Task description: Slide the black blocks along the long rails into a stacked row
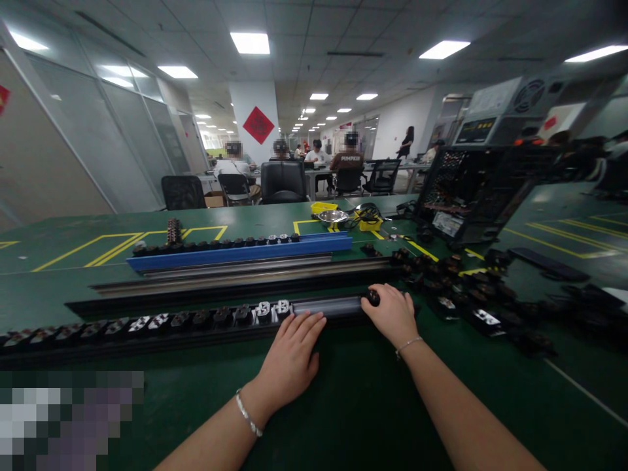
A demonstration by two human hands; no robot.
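A long black rail (328,306) lies across the green table, with a row of black and white socket modules (223,316) seated along its left and middle stretch. My left hand (293,350) rests on the rail's near edge, fingers stretched out and touching it just right of the last white module (283,309). Near the rail's right end, my right hand (392,313) pinches a small black socket module (373,297) between thumb and fingers. That module sits at or just above the rail; its underside is hidden. Loose black modules (454,271) are heaped right of my right hand.
Beyond lie further dark rails (235,281) and a blue rail (324,244) carrying modules. A metal bowl (333,216), yellow bins (370,221) and an open computer case (471,190) stand farther back. Several people sit in the background.
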